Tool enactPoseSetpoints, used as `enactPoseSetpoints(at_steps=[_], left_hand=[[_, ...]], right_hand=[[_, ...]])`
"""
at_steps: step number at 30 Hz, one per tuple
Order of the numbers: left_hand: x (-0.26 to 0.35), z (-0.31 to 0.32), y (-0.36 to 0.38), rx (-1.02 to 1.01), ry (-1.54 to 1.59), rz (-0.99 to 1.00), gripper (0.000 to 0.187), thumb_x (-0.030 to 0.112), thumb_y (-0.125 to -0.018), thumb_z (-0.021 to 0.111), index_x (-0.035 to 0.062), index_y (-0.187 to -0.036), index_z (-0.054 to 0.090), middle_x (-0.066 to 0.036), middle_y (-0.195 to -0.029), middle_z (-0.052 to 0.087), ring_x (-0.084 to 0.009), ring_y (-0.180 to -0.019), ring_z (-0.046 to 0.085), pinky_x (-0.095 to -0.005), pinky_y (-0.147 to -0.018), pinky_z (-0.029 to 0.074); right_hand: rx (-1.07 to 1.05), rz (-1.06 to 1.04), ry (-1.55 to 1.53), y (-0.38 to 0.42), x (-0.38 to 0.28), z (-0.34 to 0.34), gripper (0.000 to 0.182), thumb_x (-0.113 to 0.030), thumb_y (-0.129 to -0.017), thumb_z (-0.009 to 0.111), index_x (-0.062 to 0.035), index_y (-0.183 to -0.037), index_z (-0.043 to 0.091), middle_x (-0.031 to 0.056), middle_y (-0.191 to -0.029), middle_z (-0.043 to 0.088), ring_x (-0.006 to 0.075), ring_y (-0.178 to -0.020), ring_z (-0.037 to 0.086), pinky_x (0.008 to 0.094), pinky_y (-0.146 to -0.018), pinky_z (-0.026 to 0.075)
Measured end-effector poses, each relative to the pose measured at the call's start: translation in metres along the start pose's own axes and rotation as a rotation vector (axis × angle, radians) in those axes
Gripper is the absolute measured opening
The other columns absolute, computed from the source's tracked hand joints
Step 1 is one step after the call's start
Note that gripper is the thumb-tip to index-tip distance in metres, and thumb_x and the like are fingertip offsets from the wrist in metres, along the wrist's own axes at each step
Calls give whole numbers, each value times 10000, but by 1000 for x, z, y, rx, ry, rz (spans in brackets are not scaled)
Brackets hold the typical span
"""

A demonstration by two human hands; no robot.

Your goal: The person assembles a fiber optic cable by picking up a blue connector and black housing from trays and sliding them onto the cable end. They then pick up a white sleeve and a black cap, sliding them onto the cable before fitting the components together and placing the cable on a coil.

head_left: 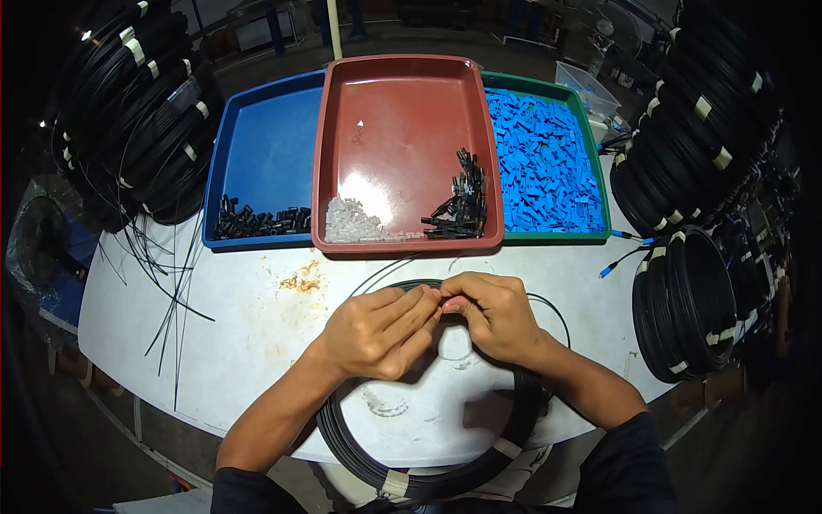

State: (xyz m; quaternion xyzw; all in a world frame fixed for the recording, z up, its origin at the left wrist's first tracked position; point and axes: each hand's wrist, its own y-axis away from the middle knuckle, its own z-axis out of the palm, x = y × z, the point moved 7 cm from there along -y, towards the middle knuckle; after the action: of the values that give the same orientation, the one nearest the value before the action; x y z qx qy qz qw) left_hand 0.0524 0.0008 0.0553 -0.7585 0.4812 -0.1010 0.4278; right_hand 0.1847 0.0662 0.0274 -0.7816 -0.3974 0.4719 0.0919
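Two bare hands meet at the fingertips in the head view, the left hand (381,334) and the right hand (492,317) touching just above the far side of a black cable coil (445,485). We see both grips drawn narrow, thumbs set against fingers, but we cannot tell what lies between them, since the fingers hide it. The coil rests on the white table (214,343) with its near side reaching the front edge, between our two dark sleeves, and pale tape (396,482) wraps it at the near side. Thin loose strands arc out from it on either side of the hands. Beyond it we have three trays side by side: a blue tray (265,146) with short black pieces (261,220) along its near edge, a red tray (407,120) with whitish pieces (351,224) at the near left and black connectors (467,201) at the near right, and a green tray (598,171) full of blue pieces (548,163). Taped coils stand in a left stack (128,111) and a right stack (706,128), and near the latter lie blue-tipped cable ends (608,271).
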Motion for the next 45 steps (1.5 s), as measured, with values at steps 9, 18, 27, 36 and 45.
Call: enactPoseSetpoints(at_steps=[9,18,27,36,45], left_hand=[[-41,9,19,130,584,-754,106,56,-805,820,11,-901,805,-126,-833,785,-180,-618,737,-280,-577,582],[-21,6,8,37,272,-207,148,4,-677,801,24,-765,683,-143,-906,759,-241,-759,763,-335,-683,622],[-39,8,16,49,476,-678,215,6,-715,828,43,-923,789,-115,-826,779,-209,-650,749,-280,-605,592],[-37,7,13,83,600,-698,148,-50,-740,812,-8,-880,792,-137,-851,788,-225,-737,781,-291,-671,627],[-1,7,4,-49,26,98,149,18,-729,755,-5,-876,760,-133,-853,764,-229,-708,758,-330,-641,631]], right_hand=[[106,-396,394,1,-36,-6,243,24,-757,729,43,-982,637,136,-906,655,281,-763,656,374,-664,538],[100,-358,238,5,-27,-3,242,47,-668,728,18,-874,605,120,-890,667,273,-701,667,376,-603,546],[126,-403,275,3,-31,-8,239,67,-666,697,11,-883,614,115,-921,657,267,-743,652,363,-662,544],[134,-493,324,5,-40,-6,211,58,-665,665,16,-863,603,137,-922,642,266,-751,634,374,-672,536],[-47,89,-158,1,3,5,235,190,-797,552,48,-978,602,221,-804,644,396,-733,671,420,-672,543]])
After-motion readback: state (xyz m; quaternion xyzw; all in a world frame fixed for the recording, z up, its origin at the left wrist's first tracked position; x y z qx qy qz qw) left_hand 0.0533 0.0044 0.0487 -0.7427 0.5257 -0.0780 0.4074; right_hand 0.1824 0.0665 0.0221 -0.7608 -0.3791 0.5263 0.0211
